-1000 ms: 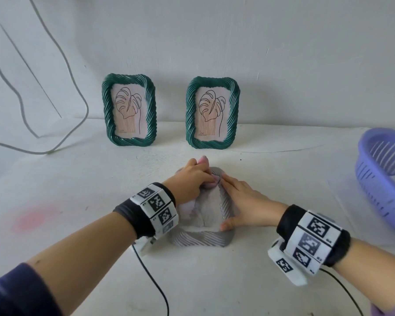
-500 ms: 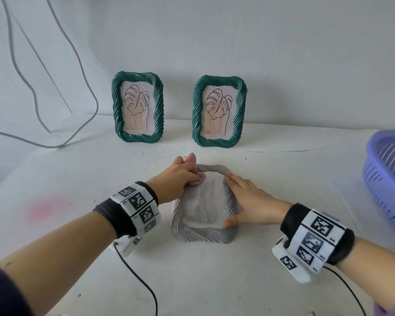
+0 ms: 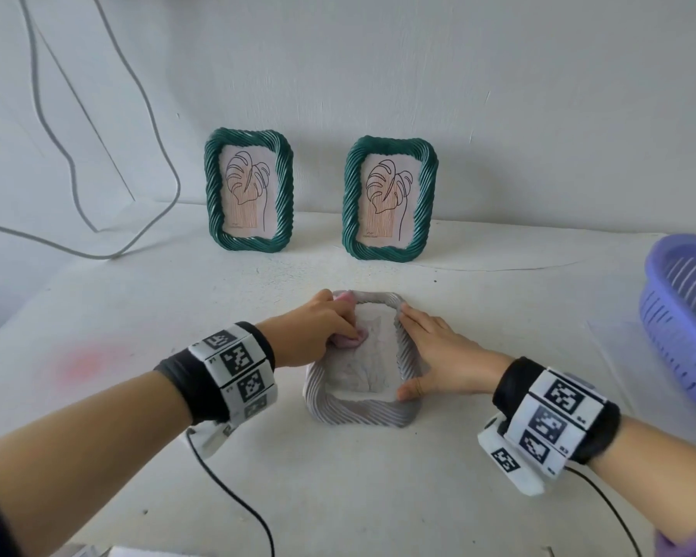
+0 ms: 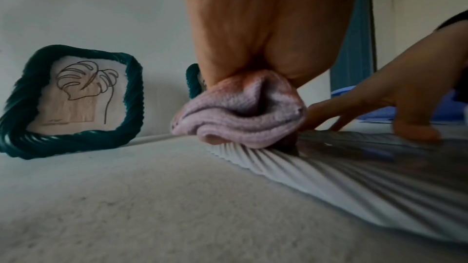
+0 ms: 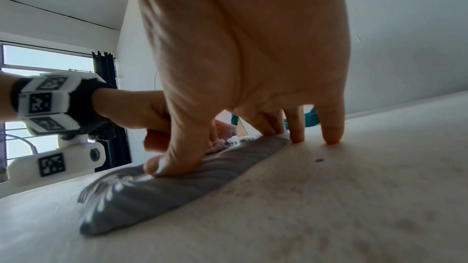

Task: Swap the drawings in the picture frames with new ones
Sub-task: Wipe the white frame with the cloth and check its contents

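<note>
Head view: grey frame (image 3: 358, 410) flat on tabletop (image 3: 479, 496), bare room on its near side. Left hand (image 3: 318, 329) bunches pink cloth (image 3: 350, 339) against the glass; right hand (image 3: 438, 355) lies flat, fingers straight, on the frame's right edge. Two green frames (image 3: 249, 190) stand well behind; purple basket (image 3: 684, 327) at far right.

left grip (image 3: 318, 329) curled, right grip (image 3: 438, 355) flat.

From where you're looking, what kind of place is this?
Probably a room in a home, set up as a simple work spot. A white table stands against a bare wall, with two green picture frames leaning at the back, a purple plastic basket at the side, and a curtained window nearby.
</note>
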A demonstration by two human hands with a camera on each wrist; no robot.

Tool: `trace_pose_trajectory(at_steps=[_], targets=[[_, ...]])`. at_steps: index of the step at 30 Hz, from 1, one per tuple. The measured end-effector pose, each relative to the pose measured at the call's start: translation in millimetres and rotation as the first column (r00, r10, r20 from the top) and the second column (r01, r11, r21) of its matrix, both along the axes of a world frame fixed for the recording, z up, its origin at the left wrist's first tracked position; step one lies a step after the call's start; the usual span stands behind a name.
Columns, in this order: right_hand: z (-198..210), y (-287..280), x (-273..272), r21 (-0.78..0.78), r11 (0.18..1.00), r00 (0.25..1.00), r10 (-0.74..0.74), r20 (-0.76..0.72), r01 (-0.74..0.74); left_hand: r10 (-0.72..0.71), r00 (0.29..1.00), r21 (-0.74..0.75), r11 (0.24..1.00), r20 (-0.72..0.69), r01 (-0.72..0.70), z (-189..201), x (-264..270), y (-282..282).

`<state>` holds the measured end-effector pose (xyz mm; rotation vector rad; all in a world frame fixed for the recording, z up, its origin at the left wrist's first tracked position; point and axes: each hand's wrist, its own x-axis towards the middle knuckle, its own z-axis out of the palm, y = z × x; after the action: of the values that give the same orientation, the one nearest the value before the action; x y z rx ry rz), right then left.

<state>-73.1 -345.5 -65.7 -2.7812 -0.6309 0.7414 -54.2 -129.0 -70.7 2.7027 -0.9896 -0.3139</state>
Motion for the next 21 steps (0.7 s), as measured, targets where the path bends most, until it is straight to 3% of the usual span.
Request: trace_pose_trajectory(at_steps=[4,10,21], targets=[[0,0,0,0.007,1.0,1.0,0.001,0.005,-0.001,-0.021,1.0,0.018,1.0,-0.009,0.021,5,3,0],[-1,-1,-1,0.024,1.0,1.0,-0.007,0.019,0.006,0.077,0.997,-0.046,0.996,-0.022,-0.078,-1,22,-12],[-6,-1,2,0.04,0.999,0.999,-0.007,0.05,0.005,0.015,0.998,0.058,0.998,0.064,-0.018,1,32,-52]])
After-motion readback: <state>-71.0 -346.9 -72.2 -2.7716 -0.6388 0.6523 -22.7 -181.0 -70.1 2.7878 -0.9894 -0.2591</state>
